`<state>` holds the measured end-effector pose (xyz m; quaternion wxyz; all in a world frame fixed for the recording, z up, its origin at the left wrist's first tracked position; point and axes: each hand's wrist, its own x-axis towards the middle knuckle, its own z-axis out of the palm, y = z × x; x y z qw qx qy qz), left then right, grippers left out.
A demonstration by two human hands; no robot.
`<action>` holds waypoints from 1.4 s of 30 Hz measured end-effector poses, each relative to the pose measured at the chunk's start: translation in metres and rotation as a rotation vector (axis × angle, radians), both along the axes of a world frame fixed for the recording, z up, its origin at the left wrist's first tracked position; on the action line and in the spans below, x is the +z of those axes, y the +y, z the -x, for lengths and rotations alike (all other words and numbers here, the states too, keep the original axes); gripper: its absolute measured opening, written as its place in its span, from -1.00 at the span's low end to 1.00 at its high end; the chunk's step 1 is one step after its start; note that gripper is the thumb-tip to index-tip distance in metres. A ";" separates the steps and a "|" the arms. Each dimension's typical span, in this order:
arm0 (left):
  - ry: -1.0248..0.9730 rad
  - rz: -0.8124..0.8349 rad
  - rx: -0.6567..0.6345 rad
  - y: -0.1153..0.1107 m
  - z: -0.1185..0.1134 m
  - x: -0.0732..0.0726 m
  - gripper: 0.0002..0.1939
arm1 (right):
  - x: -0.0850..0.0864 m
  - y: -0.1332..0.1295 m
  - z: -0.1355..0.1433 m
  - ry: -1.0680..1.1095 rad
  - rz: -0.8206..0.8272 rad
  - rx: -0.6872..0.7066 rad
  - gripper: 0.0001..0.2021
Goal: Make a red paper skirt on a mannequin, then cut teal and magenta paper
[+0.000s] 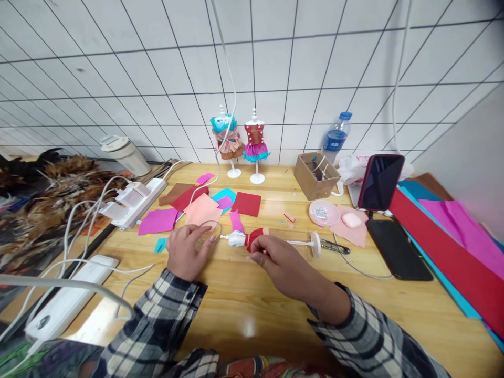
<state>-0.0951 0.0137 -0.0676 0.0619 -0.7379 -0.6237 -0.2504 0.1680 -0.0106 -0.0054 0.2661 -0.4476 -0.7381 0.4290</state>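
Right hand point(277, 257) at red skirt point(254, 237); mannequin torso point(236, 239) left, stand point(316, 244) right

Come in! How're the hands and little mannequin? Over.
Right hand curled at red cloth; left hand open by thin loop; mini mannequin lying down; fabric scraps close beyond.

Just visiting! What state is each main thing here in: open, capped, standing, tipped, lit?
Left hand: thumb and fingers parted
Right hand: curled at the red cloth; grip hidden
Nearest mannequin: tipped sideways
Two dressed mannequins: standing
Cardboard box: open
Bottle: capped
Pink dish: open, small pieces inside
Propped phone: screen dark
Flat phone: screen dark
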 end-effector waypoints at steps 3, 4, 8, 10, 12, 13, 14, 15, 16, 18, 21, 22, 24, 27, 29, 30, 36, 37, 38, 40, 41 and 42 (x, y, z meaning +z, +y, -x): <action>-0.228 0.157 -0.225 -0.019 -0.028 0.029 -0.68 | -0.002 0.000 0.000 -0.043 -0.012 0.015 -0.91; -0.287 0.236 -0.304 -0.024 -0.037 0.037 -0.65 | -0.003 0.000 0.000 -0.053 -0.018 0.019 -0.91; -0.353 0.395 -0.457 -0.036 -0.068 0.047 -0.67 | -0.007 -0.002 0.002 -0.085 -0.028 0.028 -0.92; -0.371 0.391 -0.458 -0.038 -0.076 0.046 -0.69 | -0.008 -0.003 0.002 -0.095 -0.045 0.032 -0.94; -0.382 0.348 -0.454 -0.040 -0.078 0.044 -0.71 | -0.008 -0.004 0.001 -0.108 -0.065 0.031 -0.94; -0.380 0.322 -0.456 -0.040 -0.078 0.044 -0.73 | -0.008 -0.004 0.001 -0.116 -0.071 0.028 -0.95; -0.375 0.297 -0.464 -0.041 -0.078 0.044 -0.75 | -0.008 -0.004 0.002 -0.123 -0.075 0.025 -0.94; -0.374 0.277 -0.480 -0.041 -0.077 0.044 -0.76 | -0.009 -0.004 0.002 -0.130 -0.080 0.023 -0.94; -0.383 0.267 -0.497 -0.041 -0.076 0.044 -0.77 | -0.009 -0.004 0.002 -0.134 -0.087 0.019 -0.94; -0.451 0.276 -0.506 -0.042 -0.075 0.042 -0.77 | -0.010 -0.004 0.004 -0.121 -0.112 -0.005 -0.95; -0.710 0.350 -0.394 -0.041 -0.075 0.035 -0.75 | -0.011 -0.003 0.005 -0.030 -0.200 -0.117 -0.83; -0.821 0.391 -0.344 -0.041 -0.075 0.032 -0.75 | -0.011 -0.003 0.004 0.001 -0.246 -0.172 -0.73; -1.047 0.486 -0.278 -0.042 -0.076 0.027 -0.72 | -0.010 -0.003 0.002 0.019 -0.359 -0.231 -0.65; -1.302 0.596 -0.274 -0.043 -0.076 0.026 -0.64 | -0.009 -0.004 0.000 -0.064 -0.535 -0.144 -0.82; -1.359 0.614 -0.308 -0.044 -0.076 0.030 -0.61 | -0.010 -0.005 0.001 -0.145 -0.622 -0.078 -0.82; -1.354 0.614 -0.327 -0.045 -0.076 0.032 -0.61 | -0.012 -0.006 0.002 -0.187 -0.652 -0.070 -0.81; -1.277 0.616 -0.423 -0.052 -0.076 0.036 -0.64 | -0.019 -0.008 0.004 -0.310 -0.717 -0.086 -0.76; -1.271 0.618 -0.409 -0.053 -0.076 0.035 -0.64 | -0.019 -0.008 0.004 -0.314 -0.717 -0.085 -0.76; -1.256 0.619 -0.388 -0.054 -0.075 0.033 -0.64 | -0.019 -0.008 0.003 -0.312 -0.711 -0.085 -0.76; -1.190 0.600 -0.355 -0.055 -0.074 0.032 -0.62 | -0.019 -0.007 0.003 -0.262 -0.668 -0.090 -0.78; -1.134 0.581 -0.353 -0.055 -0.074 0.032 -0.62 | -0.019 -0.006 0.004 -0.215 -0.632 -0.106 -0.80; -1.065 0.560 -0.360 -0.055 -0.074 0.033 -0.63 | -0.019 -0.005 0.005 -0.161 -0.585 -0.128 -0.82</action>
